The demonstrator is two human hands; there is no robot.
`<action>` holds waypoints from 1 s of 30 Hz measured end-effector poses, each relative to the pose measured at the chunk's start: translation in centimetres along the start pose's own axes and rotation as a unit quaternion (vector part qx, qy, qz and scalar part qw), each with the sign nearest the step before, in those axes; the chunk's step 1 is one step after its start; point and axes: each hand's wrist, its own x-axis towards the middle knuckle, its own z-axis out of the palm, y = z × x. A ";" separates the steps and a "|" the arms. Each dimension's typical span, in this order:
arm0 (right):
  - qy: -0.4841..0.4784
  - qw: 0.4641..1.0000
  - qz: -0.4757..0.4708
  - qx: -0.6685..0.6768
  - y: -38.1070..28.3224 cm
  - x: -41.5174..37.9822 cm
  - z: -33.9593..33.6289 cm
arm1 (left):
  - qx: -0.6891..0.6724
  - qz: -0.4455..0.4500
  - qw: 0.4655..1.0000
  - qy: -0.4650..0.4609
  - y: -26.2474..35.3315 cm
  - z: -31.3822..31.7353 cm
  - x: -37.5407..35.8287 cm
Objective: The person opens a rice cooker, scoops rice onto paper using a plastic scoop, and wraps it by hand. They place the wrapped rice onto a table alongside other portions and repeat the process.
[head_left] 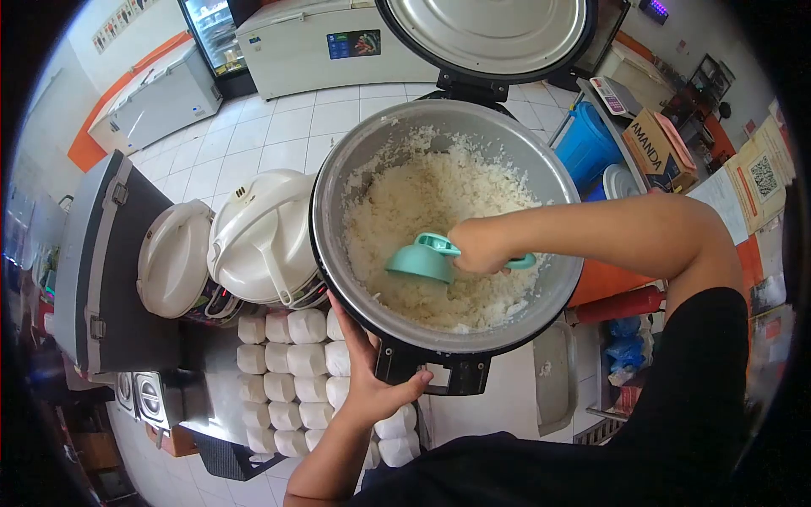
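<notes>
A large rice cooker [338, 279] stands in front of me with its lid [490, 34] raised at the back. Cooked white rice [431, 190] fills much of the pot and clings to its inner wall. My right hand [483, 245] is closed round the handle of a turquoise scoop [422, 264], whose bowl rests tilted in the rice. On the near side, my left hand [376, 389] holds the cooker, fingers along its outer wall and thumb by the black front handle [460, 376]. Part of the scoop's handle is hidden in my right hand.
Rows of white wrapped portions [306, 361] lie on the metal table left of the cooker. Two white rice containers [262, 232] and a grey cooler box [110, 253] stand farther left. A shallow tray [555, 380] sits at right, near a blue bin [587, 148].
</notes>
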 end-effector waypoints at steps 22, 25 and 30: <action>-0.069 0.970 -0.054 0.227 -0.1 -7.7 1.8 | -0.019 0.014 1.000 0.003 0.3 0.3 -0.3; -0.097 0.961 -0.046 0.256 1.1 -8.9 0.8 | -0.017 0.012 1.000 0.001 0.5 0.3 -0.3; -0.177 0.905 -0.054 0.384 3.1 -12.2 1.2 | -0.116 -0.049 0.992 0.029 0.7 0.9 -0.6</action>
